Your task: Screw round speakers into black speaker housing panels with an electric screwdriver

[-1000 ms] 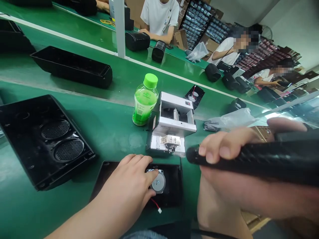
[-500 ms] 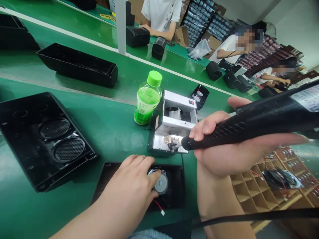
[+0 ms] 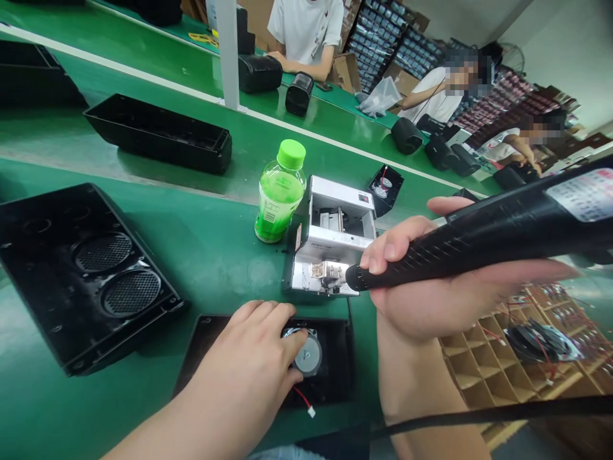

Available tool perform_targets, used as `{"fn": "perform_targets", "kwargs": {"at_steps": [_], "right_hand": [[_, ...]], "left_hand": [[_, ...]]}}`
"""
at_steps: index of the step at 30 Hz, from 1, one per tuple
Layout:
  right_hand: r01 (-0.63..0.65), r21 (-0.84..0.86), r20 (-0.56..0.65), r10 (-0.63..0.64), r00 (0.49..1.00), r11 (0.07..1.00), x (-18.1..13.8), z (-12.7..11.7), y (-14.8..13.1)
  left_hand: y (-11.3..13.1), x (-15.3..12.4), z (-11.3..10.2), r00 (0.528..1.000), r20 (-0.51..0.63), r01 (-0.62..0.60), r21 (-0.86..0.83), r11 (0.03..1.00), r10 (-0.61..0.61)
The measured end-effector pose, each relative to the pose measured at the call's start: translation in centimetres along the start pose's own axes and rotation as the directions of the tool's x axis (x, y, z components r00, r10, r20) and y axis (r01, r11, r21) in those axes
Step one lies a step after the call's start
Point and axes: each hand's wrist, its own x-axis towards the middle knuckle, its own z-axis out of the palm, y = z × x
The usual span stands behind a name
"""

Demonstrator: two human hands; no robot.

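My right hand (image 3: 421, 287) is wrapped around a black electric screwdriver (image 3: 460, 236), fingers toward its nose. The nose reaches the front of a silver screw feeder (image 3: 340, 236); its tip is at the small metal outlet there. My left hand (image 3: 253, 351) grips a small round speaker (image 3: 307, 355) with a grey magnet, thumb and fingers at its rim. That speaker sits in a black speaker housing (image 3: 330, 386), partly hidden under my hand. From it a red wire with a white connector (image 3: 311, 412) hangs over the housing's near edge.
A green-capped bottle (image 3: 280, 195) stands left of the feeder. At left lies a black housing with two round grilles (image 3: 129, 291). Another long black housing (image 3: 163, 137) is on the green belt. Cardboard compartments (image 3: 483, 364) hold speakers at lower right. Co-workers sit across the line.
The long black housing on the belt has shifted right. A part inside the feeder's opening has moved. My hands keep the same hold, and the view has shifted slightly.
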Motion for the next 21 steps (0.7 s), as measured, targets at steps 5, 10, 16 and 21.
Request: {"fn": "perform_targets", "kwargs": {"at_steps": [5,10,16,21], "right_hand": [[0.023,-0.006,0.012,-0.023,1.0,1.0,0.1,0.1,0.2],[0.059,-0.019,-0.005,-0.059,0.998,0.998,0.3,0.4,0.4],[0.04,-0.005,-0.052,-0.04,0.998,0.999,0.5,0.3,0.9],[0.019,0.024,-0.044,-0.018,0.999,1.0,0.5,0.2,1.3]], "left_hand": [[-0.1,-0.1,0.1,1.0,0.002,0.004,-0.003,1.0,-0.004],[0.0,0.0,-0.2,1.0,0.022,-0.01,0.001,1.0,0.01],[0.1,0.1,-0.6,0.999,0.053,0.002,-0.004,1.0,-0.002],[0.3,0.0,-0.8,0.998,0.058,0.009,0.005,1.0,-0.009]]}}
